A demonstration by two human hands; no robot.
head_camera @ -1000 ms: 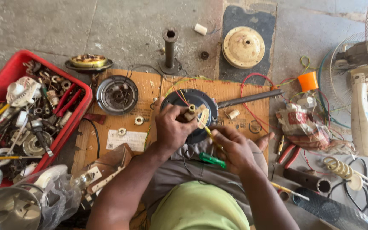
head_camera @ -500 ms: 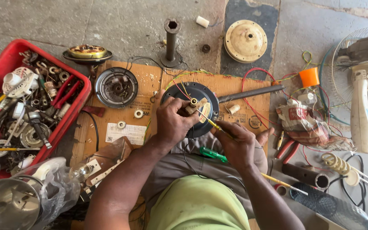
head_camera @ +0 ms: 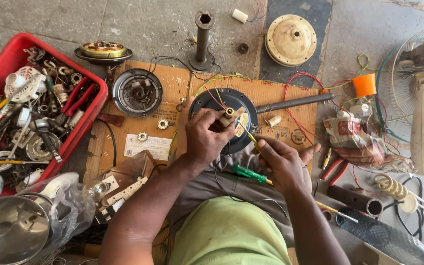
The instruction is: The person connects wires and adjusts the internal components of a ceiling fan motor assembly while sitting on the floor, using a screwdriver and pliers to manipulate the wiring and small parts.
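Observation:
A round black fan motor (head_camera: 227,100) lies on a sheet of cardboard (head_camera: 143,130) in front of me, with red and yellow wires coming off it. My left hand (head_camera: 206,136) rests on the motor and pinches a small tan part beside its brass shaft. My right hand (head_camera: 283,164) grips a thin yellow-handled tool whose tip points up-left at the motor. A green-handled screwdriver (head_camera: 249,173) lies across my lap just under that hand.
A red crate (head_camera: 11,59) of tools and bearings stands at the left. Another motor half (head_camera: 137,92), a metal post (head_camera: 202,35), a cream cover (head_camera: 290,39), a steel rod (head_camera: 294,102), pliers (head_camera: 335,169), and a table fan (head_camera: 420,105) surround the cardboard.
The view has shifted slightly. My right hand has moved a little up and left, bringing the tool tip closer to the motor. My left hand stays on the motor.

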